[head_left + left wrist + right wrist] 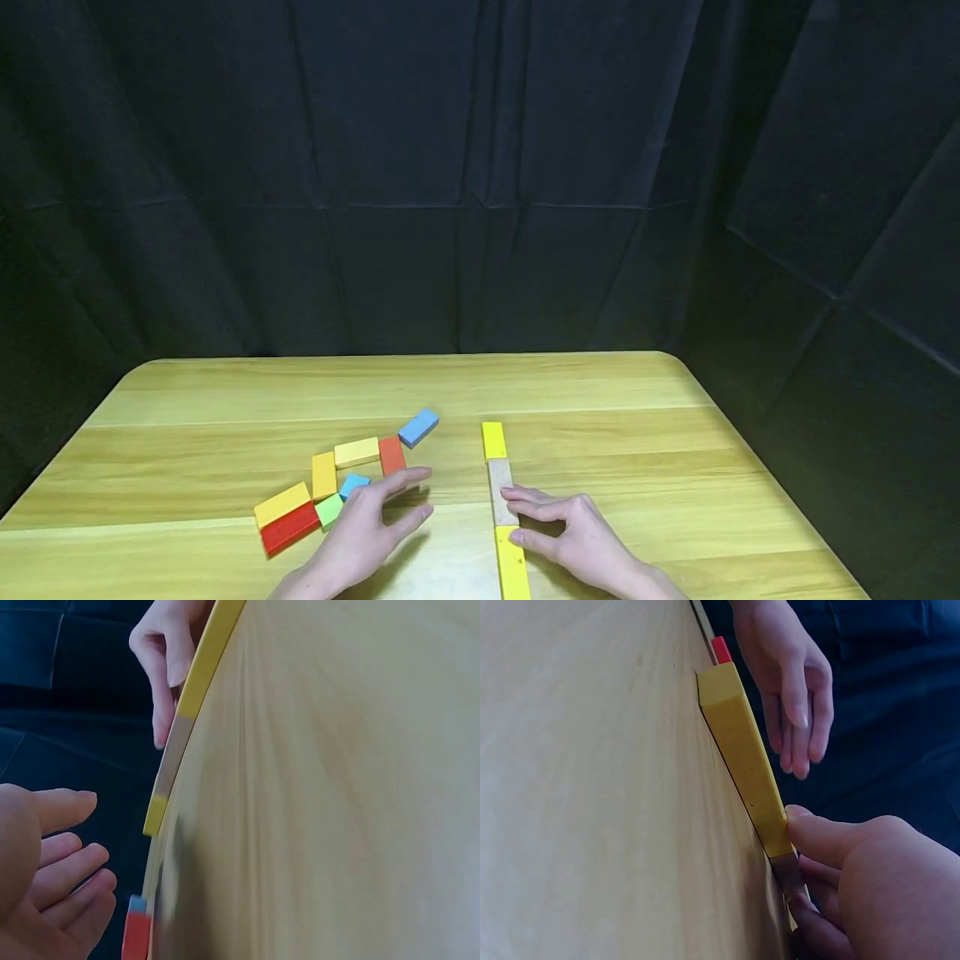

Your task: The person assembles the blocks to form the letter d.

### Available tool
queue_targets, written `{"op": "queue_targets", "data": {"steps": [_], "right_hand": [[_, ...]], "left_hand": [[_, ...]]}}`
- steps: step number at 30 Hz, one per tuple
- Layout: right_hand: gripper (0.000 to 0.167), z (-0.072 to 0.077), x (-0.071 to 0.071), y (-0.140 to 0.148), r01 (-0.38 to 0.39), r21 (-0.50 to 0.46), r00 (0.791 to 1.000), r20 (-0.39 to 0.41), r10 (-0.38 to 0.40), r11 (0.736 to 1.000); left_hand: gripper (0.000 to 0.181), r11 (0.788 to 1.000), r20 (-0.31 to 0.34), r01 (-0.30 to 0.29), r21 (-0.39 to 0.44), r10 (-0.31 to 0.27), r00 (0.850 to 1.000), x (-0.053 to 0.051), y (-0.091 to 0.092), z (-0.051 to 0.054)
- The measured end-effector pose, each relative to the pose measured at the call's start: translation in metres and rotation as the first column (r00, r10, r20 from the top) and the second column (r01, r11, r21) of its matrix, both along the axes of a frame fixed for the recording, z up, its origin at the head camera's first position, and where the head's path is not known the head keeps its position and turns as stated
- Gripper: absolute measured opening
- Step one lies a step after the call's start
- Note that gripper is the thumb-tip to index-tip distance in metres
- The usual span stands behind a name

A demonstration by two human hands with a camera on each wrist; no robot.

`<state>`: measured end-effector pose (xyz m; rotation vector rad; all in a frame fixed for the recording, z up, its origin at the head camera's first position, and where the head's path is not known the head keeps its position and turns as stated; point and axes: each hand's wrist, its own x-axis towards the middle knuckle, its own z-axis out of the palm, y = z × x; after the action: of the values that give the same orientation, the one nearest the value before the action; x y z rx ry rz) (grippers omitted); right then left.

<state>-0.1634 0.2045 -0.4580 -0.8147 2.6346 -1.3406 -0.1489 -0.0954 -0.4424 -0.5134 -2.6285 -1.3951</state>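
Observation:
A straight row of wooden blocks runs away from me: a yellow block (512,568) at the near end, a grey block (499,479) in the middle and another yellow block (493,441) at the far end. My right hand (577,537) lies along the row's right side. Its thumb touches the near yellow block and its fingertips rest at the grey one. My left hand (362,527) hovers left of the row with fingers spread and nothing held. Close beside it are an orange-red block (392,455), a small blue block (352,484) and a green block (328,511).
Farther left lie a red block (290,529), a yellow-orange block (282,504), an orange block (324,476) and a pale yellow block (357,452). A blue block (418,427) lies beyond them. Dark curtains (480,183) surround the wooden table (660,450).

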Motion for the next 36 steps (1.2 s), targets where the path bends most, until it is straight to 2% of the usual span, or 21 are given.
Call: {"op": "queue_targets", "data": {"steps": [8, 17, 19, 22, 26, 31, 36], "right_hand": [[0.045, -0.001, 0.0, 0.002, 0.002, 0.01, 1.0, -0.026, -0.001, 1.0], [0.044, -0.001, 0.001, 0.004, 0.012, 0.03, 0.999, -0.043, -0.011, 0.999], [0.044, 0.0, 0.002, 0.004, 0.009, 0.029, 0.999, -0.044, -0.008, 1.0], [0.045, 0.0, 0.002, 0.003, 0.006, 0.028, 0.999, -0.047, -0.005, 1.0], [0.046, 0.001, 0.002, 0.003, 0.003, 0.026, 0.999, -0.049, -0.002, 1.0], [0.046, 0.0, 0.001, 0.003, 0.0, 0.026, 0.999, -0.048, 0.002, 1.0], [0.047, 0.0, 0.001, 0.004, 0.0, 0.029, 0.999, -0.044, 0.002, 1.0]], "left_hand": [[0.037, 0.997, -0.021, -0.067, -0.027, 0.066, 0.998, 0.003, -0.03, 0.007], [0.04, 0.99, 0.023, -0.13, -0.054, 0.132, 0.991, -0.006, -0.061, 0.014], [0.043, 0.989, 0.028, -0.14, -0.057, 0.142, 0.989, -0.009, -0.069, 0.015], [0.047, 0.983, -0.015, -0.155, -0.095, 0.155, 0.988, -0.013, -0.081, 0.013], [0.051, 0.975, -0.025, -0.165, -0.146, 0.163, 0.986, -0.017, -0.096, 0.01], [0.055, 0.973, 0.052, -0.146, -0.179, 0.157, 0.986, -0.02, -0.106, 0.007], [0.06, 0.966, 0.071, -0.148, -0.213, 0.167, 0.983, -0.021, -0.108, 0.004]]}}
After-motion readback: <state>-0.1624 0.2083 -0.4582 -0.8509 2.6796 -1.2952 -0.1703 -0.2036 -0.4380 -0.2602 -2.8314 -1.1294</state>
